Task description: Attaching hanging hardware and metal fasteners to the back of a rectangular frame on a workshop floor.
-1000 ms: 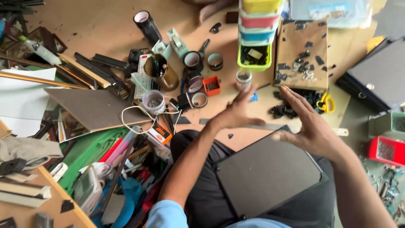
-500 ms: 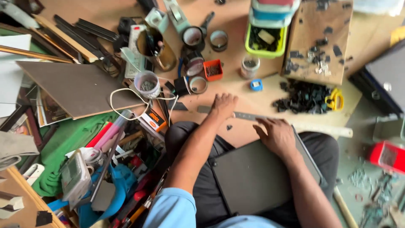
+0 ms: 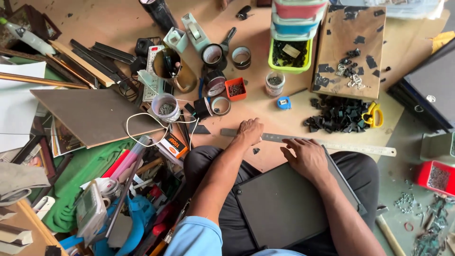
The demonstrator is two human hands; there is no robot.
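A long metal ruler [image 3: 332, 143] lies across the brown floor board just beyond my knees. My left hand [image 3: 250, 131] rests fingers-down on its left part. A dark grey flat board [image 3: 289, 208] sits tilted on my lap. My right hand [image 3: 307, 156] lies flat on that board's upper edge, fingertips close to the ruler. Neither hand lifts anything.
Tape rolls [image 3: 212, 54], a red box of screws [image 3: 235, 88], a small jar [image 3: 274, 83], stacked coloured bins [image 3: 290, 54], a pile of black clips [image 3: 337, 116] and yellow scissors [image 3: 373, 115] lie ahead. A brown panel [image 3: 95, 116] and cluttered tools fill the left; a red tray [image 3: 436, 176] sits right.
Both hands have come down from the air onto the ruler and the lap board. The ruler now lies on the floor in front of my knees.
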